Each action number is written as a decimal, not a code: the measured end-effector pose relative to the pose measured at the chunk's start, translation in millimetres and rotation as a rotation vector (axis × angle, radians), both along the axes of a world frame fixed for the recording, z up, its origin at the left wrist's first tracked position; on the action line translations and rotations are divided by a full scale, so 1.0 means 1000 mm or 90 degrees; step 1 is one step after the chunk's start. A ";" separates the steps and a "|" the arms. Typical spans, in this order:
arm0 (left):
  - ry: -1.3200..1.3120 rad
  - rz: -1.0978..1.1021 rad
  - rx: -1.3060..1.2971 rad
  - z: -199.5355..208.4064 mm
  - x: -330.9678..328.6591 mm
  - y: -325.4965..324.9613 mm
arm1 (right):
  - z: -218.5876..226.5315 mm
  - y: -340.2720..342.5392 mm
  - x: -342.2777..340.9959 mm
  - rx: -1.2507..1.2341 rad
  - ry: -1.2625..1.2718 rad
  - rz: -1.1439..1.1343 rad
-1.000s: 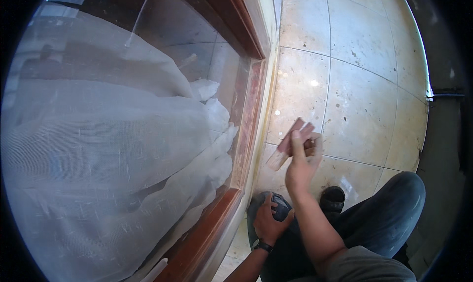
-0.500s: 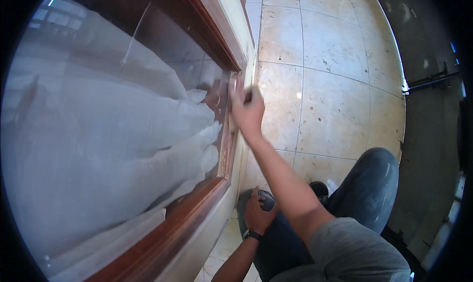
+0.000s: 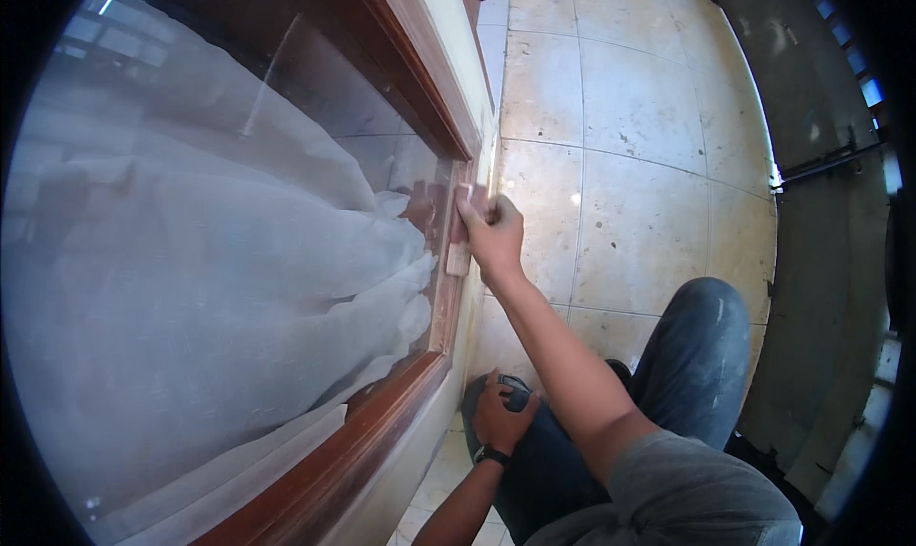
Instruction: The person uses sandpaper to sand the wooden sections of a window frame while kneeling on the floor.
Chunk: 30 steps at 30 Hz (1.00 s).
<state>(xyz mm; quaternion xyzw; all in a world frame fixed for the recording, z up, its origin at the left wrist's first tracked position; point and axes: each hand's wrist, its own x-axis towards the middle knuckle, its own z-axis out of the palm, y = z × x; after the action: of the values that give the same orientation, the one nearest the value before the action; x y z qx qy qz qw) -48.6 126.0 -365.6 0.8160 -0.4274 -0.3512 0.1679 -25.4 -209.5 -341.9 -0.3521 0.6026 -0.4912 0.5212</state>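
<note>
A second ago the right hand (image 3: 493, 233) held the small pale block (image 3: 459, 256) in the air above the floor tiles. It has since risen to the wooden window frame (image 3: 445, 298), where its grip now presses the block flat against the upright side piece.

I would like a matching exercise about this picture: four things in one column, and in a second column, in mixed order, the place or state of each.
Things:
1. right hand
2. left hand
3. white curtain
4. floor tiles

Places or states:
A. behind the glass of the window
B. resting on the person's knee
C. pale and glossy, to the right of the wall
D. pressing a small pale block against the wooden window frame

Pairs: 1-D, 2-B, 3-A, 4-C
</note>
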 end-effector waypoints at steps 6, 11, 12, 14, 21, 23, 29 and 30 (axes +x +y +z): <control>-0.017 -0.006 0.009 0.002 0.007 -0.004 | 0.007 -0.003 0.004 -0.026 0.004 -0.004; -0.020 0.007 -0.044 -0.002 0.002 -0.002 | 0.027 -0.042 -0.003 0.032 -0.044 -0.014; -0.010 0.012 -0.035 -0.001 0.003 0.005 | 0.011 -0.023 0.001 0.024 -0.005 -0.006; 0.003 0.016 -0.023 0.004 0.004 0.000 | 0.015 -0.003 -0.002 0.035 0.015 0.017; -0.036 -0.006 -0.057 -0.003 0.004 -0.006 | -0.005 0.000 0.002 -0.016 0.004 0.031; -0.025 -0.001 -0.020 0.004 0.001 0.011 | 0.017 -0.027 -0.007 0.043 -0.011 0.043; 0.000 0.021 -0.016 0.007 0.001 0.001 | 0.014 -0.015 -0.023 0.069 0.030 0.131; -0.016 0.015 -0.025 0.005 0.001 0.000 | 0.016 -0.028 -0.028 0.045 0.069 0.156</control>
<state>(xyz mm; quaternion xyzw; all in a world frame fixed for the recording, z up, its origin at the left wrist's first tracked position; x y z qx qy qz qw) -47.1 126.2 -360.3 0.8221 -0.4262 -0.3306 0.1824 -53.6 -237.9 -326.3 -0.4303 0.5991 -0.3830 0.5561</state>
